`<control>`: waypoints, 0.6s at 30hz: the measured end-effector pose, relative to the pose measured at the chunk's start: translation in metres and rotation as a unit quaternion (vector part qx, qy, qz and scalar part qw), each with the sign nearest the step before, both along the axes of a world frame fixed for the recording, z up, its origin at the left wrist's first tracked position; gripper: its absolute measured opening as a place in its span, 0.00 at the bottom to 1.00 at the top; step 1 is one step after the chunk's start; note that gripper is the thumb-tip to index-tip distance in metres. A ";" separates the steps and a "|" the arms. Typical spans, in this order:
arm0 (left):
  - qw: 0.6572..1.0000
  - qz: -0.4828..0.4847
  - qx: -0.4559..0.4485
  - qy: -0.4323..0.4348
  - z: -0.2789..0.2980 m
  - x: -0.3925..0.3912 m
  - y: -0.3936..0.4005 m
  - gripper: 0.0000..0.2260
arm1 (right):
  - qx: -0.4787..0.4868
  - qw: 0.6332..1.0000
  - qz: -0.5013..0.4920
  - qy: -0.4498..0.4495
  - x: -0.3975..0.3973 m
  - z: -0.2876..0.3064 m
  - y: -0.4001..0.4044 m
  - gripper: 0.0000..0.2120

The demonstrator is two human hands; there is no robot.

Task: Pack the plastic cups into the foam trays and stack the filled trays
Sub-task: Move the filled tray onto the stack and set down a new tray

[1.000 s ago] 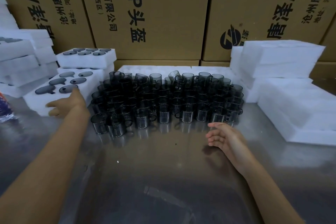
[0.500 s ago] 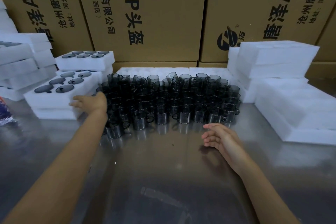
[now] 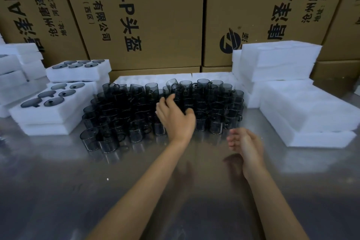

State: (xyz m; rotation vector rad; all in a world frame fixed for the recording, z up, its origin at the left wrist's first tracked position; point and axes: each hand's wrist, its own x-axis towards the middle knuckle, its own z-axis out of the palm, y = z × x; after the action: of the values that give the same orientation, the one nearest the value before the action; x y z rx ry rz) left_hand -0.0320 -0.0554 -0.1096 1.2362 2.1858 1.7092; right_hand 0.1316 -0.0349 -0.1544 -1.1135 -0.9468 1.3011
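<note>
Several dark smoky plastic cups with handles stand packed together in the middle of the steel table. My left hand hovers over the front middle of the cluster, fingers spread and relaxed, holding nothing. My right hand hangs just above the table in front of the cups, fingers loosely curled, empty. At the left a white foam tray filled with cups sits on another tray, and a second filled tray stands behind it on a stack.
Empty white foam trays are piled at the right, with a taller stack behind them. More foam blocks sit at the far left. Cardboard boxes wall off the back. Bare steel table lies in front.
My left hand has left the filled tray at the left and swung right, over the middle of the cups. My right hand has barely moved.
</note>
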 end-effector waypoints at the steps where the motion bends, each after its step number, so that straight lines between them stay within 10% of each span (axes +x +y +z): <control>1: 1.000 -0.026 0.001 0.013 -0.003 0.016 0.003 0.25 | -0.003 1.000 -0.021 0.002 0.003 0.002 0.002 0.11; 18: 0.885 -0.410 -0.139 0.171 0.012 0.188 0.095 0.33 | -0.090 0.960 -0.155 0.217 0.049 0.008 0.021 0.13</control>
State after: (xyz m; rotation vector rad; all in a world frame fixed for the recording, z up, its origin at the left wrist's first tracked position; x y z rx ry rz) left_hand 0.1558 0.0393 -0.0978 2.0662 1.5486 0.8520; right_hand 0.1808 -0.0137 -0.1467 -1.0059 -0.3193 1.3132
